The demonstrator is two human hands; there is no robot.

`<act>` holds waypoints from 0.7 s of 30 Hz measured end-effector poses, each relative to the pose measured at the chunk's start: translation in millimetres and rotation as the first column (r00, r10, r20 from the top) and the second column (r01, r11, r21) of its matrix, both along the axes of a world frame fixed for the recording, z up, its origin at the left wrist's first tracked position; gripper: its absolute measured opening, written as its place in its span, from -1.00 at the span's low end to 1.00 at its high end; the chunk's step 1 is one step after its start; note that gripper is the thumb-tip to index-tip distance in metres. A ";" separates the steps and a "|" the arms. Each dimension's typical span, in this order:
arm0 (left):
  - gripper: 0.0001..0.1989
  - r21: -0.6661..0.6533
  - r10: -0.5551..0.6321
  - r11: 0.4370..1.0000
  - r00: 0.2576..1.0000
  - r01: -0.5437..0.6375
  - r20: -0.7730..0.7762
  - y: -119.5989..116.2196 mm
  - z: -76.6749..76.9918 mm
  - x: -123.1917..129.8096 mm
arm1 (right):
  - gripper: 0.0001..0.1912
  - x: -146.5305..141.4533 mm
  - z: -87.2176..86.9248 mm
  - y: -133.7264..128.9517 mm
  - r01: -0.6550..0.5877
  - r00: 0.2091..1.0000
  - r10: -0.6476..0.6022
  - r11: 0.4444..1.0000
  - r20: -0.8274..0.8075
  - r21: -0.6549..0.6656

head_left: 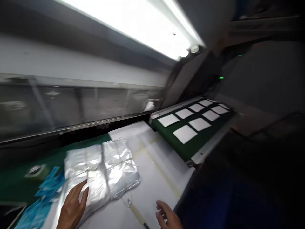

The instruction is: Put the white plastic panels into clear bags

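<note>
Left hand, loosely open and empty, is over 1 of 2 plastic bundles; right hand is half-curled, empty.

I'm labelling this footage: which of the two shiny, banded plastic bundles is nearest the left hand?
The left bundle: the left hand overlaps it in the picture. The right bundle has no hand over it.

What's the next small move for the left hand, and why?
I'd probably close the left hand gently on the left plastic bundle: its thumb and fingers are spread right at that bundle, seemingly gripping nothing, though contact is unclear. The right hand appears empty, away from both bundles.
</note>
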State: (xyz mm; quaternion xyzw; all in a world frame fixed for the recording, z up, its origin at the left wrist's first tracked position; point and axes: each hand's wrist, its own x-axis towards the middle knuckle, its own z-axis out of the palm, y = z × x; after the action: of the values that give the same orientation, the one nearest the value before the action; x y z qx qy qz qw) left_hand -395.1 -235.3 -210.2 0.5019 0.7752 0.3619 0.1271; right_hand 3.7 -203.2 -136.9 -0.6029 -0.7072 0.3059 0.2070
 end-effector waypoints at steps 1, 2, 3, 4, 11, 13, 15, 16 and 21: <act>-0.60 -0.006 -0.027 1.000 0.999 0.027 0.037 17.9 3.5 16.0 | -0.69 11.9 21.2 15.1 -0.002 1.000 0.002 1.000 -0.002 -0.015; -0.60 -0.005 -0.062 0.998 0.995 0.063 0.073 36.4 8.3 33.4 | -0.69 25.0 41.9 31.3 0.017 1.000 -0.017 1.000 0.009 -0.011; -0.60 0.009 -0.103 0.995 0.989 0.103 0.103 55.3 14.7 52.1 | -0.69 39.5 61.6 48.7 0.032 0.999 -0.032 0.999 0.036 0.001; -0.60 0.033 -0.151 0.988 0.981 0.148 0.124 74.4 22.8 72.2 | -0.70 55.6 79.8 67.5 0.041 0.996 -0.043 0.999 0.078 0.027; -0.62 0.145 -0.425 0.902 0.893 0.406 0.145 232.9 114.1 240.2 | -0.54 191.0 156.4 277.0 -0.131 0.960 0.076 0.973 0.270 0.192; -0.60 0.149 -0.547 0.828 0.837 0.540 0.005 293.1 139.0 288.9 | -0.40 215.4 162.1 350.1 -0.220 0.939 0.154 0.956 0.308 0.192; -0.59 0.133 -0.588 0.796 0.807 0.590 -0.063 356.3 155.9 331.4 | -0.26 227.0 161.8 410.9 -0.292 0.915 0.222 0.941 0.338 0.171; -0.57 0.125 -0.588 0.794 0.804 0.595 -0.090 386.7 161.1 349.4 | -0.20 229.3 160.4 434.0 -0.318 0.904 0.248 0.935 0.348 0.159; -0.43 0.109 -0.576 0.795 0.799 0.596 -0.174 495.9 163.5 405.2 | -0.38 235.4 160.1 473.5 -0.377 0.889 0.309 0.912 0.338 0.159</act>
State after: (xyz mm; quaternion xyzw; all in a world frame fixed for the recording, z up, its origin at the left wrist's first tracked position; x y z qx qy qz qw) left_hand 10.1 260.6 -46.7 0.7486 0.5567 0.3312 0.1415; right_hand 239.2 270.3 23.2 -0.4809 -0.8559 0.1604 0.1027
